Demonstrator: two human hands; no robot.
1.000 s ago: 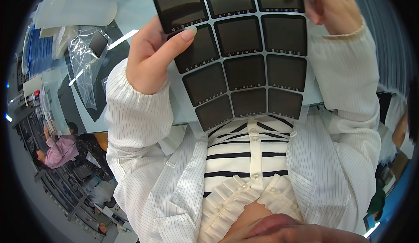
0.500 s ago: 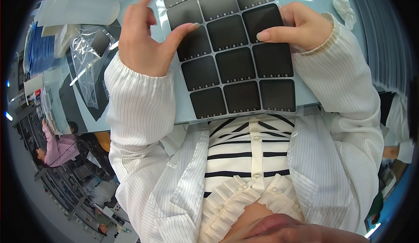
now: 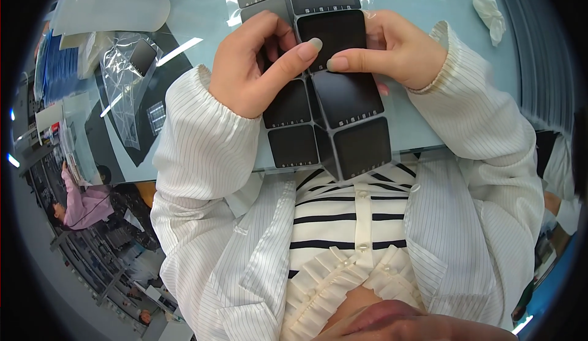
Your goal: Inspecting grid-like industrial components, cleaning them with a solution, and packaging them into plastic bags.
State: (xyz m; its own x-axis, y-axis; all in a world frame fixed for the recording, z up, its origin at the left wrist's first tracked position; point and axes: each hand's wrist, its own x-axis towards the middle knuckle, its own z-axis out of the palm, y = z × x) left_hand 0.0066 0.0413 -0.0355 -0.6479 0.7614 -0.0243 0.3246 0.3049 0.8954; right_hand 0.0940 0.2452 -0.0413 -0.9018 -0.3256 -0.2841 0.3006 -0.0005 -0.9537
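Note:
A sheet of black, rounded rectangular panels, set in rows in pale plastic, is between my hands above the glass-topped table. It is folded lengthwise, with the right column bent over and a slanted crease beside the left column. My left hand grips the sheet, its thumb lying across the upper middle and its fingers curled over the left column. From the right edge, my right hand pinches the sheet, thumb on top and fingers mostly hidden behind it. The two thumb tips are close together. The lower end of the sheet overhangs the table edge.
On the left lie a transparent plastic bag with a small black panel, and a translucent plastic sheet. A blue stack stands beyond. At right are a crumpled white tissue and a grey stack of sheets.
The sheet was spread flat, three panels wide; now its right side is folded inward. My left hand has moved right and closed on it. My right hand has shifted slightly left.

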